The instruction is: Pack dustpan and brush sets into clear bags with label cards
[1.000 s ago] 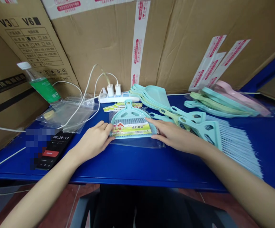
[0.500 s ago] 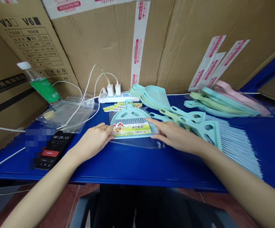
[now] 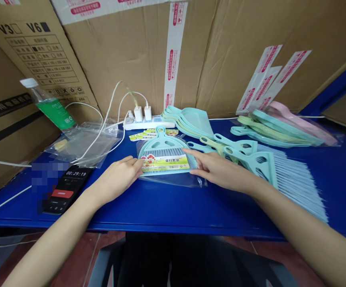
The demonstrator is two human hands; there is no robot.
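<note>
A bagged brush and dustpan set in light teal lies on the blue table, its handle pointing away from me. A yellow-green label with mushrooms lies across its brush, under or in the clear plastic. My left hand grips the left edge of the set, fingers closed. At the right edge my right hand holds the set between thumb and fingers, its index finger lying along the top. Just right of that hand are loose brushes with teal and green handles and pale blue bristles.
Stacked dustpans lie behind the set, beside a white power strip and spare labels. Bagged dustpans sit at the back right. Leftward are plastic bags, a tilted bottle, a phone and white cables.
</note>
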